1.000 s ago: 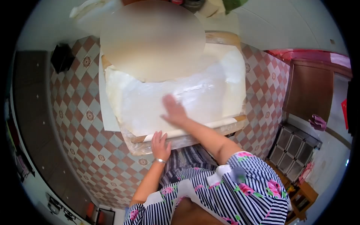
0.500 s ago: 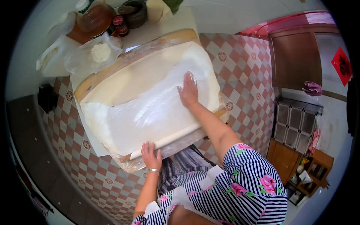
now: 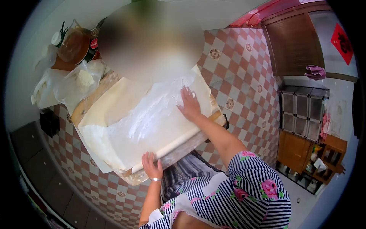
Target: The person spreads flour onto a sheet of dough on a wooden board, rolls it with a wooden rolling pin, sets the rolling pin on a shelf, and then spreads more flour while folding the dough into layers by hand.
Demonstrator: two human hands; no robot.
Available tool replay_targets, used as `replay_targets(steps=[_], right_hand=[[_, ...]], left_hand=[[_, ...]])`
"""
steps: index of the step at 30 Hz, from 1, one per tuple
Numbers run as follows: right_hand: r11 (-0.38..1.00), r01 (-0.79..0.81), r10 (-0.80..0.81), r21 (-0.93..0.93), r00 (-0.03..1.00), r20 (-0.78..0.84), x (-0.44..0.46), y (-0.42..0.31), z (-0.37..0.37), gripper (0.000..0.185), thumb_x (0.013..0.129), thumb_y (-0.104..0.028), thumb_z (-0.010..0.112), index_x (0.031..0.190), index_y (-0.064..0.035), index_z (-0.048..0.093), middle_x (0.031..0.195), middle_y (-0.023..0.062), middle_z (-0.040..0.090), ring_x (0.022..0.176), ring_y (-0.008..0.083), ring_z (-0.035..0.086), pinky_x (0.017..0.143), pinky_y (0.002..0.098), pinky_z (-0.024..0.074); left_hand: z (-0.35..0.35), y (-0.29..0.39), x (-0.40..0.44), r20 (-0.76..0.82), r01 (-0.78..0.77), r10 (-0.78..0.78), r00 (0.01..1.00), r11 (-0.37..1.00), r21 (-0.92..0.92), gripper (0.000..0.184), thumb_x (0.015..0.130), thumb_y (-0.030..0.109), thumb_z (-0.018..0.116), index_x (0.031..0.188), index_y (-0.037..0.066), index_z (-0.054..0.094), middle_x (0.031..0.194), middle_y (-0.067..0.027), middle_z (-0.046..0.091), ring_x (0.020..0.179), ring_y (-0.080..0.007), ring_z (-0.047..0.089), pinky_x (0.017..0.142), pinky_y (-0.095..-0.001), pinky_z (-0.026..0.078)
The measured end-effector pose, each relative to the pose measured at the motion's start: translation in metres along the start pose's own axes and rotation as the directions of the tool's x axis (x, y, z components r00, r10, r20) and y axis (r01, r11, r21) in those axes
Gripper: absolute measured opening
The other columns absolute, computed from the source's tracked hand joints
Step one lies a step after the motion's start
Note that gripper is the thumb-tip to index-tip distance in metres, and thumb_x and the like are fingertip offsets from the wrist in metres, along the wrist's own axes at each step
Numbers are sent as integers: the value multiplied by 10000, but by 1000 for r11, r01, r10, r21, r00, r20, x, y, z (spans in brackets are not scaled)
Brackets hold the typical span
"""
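Observation:
A broad, thin sheet of dough (image 3: pixel 118 133) covers most of a wooden board. White flour (image 3: pixel 143 110) lies in streaks across its middle. My right hand (image 3: pixel 189 105) rests flat on the floured right part, fingers extended and holding nothing. Along the near edge, dough is wrapped around a rolling pin (image 3: pixel 215 116), whose wooden ends stick out. My left hand (image 3: pixel 151 166) lies over the left part of this roll with its fingers apart, touching it without wrapping round it. A blurred oval hides the far part of the sheet.
Plastic bags (image 3: pixel 72 86), one holding something pale, sit at the far left beside a large brown jug (image 3: pixel 72 47). The floured wooden board (image 3: pixel 82 108) stands above a tiled floor (image 3: pixel 240 76). A rack of drawers (image 3: pixel 303 112) is at the right.
The view has shifted, and a blur covers the far end. My right hand has slid slightly nearer over the dough. Flour streaks look more spread out. My left hand stays on the roll.

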State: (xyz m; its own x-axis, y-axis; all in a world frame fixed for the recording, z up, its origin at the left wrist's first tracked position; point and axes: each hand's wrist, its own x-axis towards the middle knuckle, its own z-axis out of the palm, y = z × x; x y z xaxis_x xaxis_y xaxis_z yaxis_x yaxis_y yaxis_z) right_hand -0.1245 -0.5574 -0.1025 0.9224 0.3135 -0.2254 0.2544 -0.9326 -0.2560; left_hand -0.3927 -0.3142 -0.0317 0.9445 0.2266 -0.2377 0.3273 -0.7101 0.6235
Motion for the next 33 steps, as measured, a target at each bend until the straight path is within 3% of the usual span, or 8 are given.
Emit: replay_targets(steps=[5,8,10,12,17,25,31,33], right_hand=[[999,29,-30,-31,998,-59,18,8,1,800,884,-437,596,1508,-68,260,1599,127,168,1486,292,115,1175,556,107],[993,81,-81,84,997,-3,1,1,5,750,832,-364,667,1484,-160,359,1588,109,224,1480,290,151,1130,642,97],[986,145,-131,78,979,-159,-11,0,8,377,815,-235,681,1177,-134,658,1453,98,475,1417,316,318,1131,616,122],[977,214,-206,4,948,-241,-22,10,21,137,815,-178,684,947,-168,719,1399,26,538,1354,274,426,1115,629,164],[965,257,-254,51,965,-62,-36,5,10,320,818,-172,678,1136,-139,661,1335,48,582,1286,213,494,1147,550,197],[967,246,-250,-69,966,-65,-46,-7,-14,426,801,-157,681,1218,-101,613,1388,95,531,1332,279,437,1143,545,202],[934,344,-329,98,933,-145,3,-21,-34,483,800,-104,674,1266,-43,566,1397,164,505,1299,335,456,1104,480,312],[929,361,-339,86,919,-200,48,-37,-48,479,815,-93,666,1276,-25,556,1384,179,510,1283,358,462,1093,442,341]], left_hand=[[12,0,8,44,-61,61,997,998,3,548,755,124,699,1277,61,545,1373,-188,475,1303,-427,396,1090,-522,324],[9,-17,1,-22,102,-102,995,995,-2,596,757,148,708,1314,65,513,1412,-201,431,1313,-416,378,1099,-515,314],[10,-32,-11,-241,344,-330,913,939,17,658,769,166,707,1364,44,452,1459,-217,358,1350,-401,321,1123,-501,270],[5,-56,-11,-454,583,-536,712,811,-43,687,784,184,708,1386,29,417,1470,-220,331,1363,-395,296,1137,-493,243],[-4,-129,-12,-615,777,-735,287,554,-298,711,817,230,705,1409,13,377,1448,-217,340,1356,-381,300,1142,-461,231],[-21,-155,-6,-446,846,-891,85,301,-440,779,781,309,736,1416,25,388,1425,-210,375,1341,-374,329,1136,-447,253],[-34,-109,-5,-143,715,-976,-163,-17,-699,764,815,290,720,1415,-18,359,1453,-202,344,1357,-368,313,1146,-407,267],[-32,-117,-2,-301,712,-943,-143,113,-693,762,799,307,729,1412,12,385,1434,-207,377,1336,-369,348,1130,-422,283]])
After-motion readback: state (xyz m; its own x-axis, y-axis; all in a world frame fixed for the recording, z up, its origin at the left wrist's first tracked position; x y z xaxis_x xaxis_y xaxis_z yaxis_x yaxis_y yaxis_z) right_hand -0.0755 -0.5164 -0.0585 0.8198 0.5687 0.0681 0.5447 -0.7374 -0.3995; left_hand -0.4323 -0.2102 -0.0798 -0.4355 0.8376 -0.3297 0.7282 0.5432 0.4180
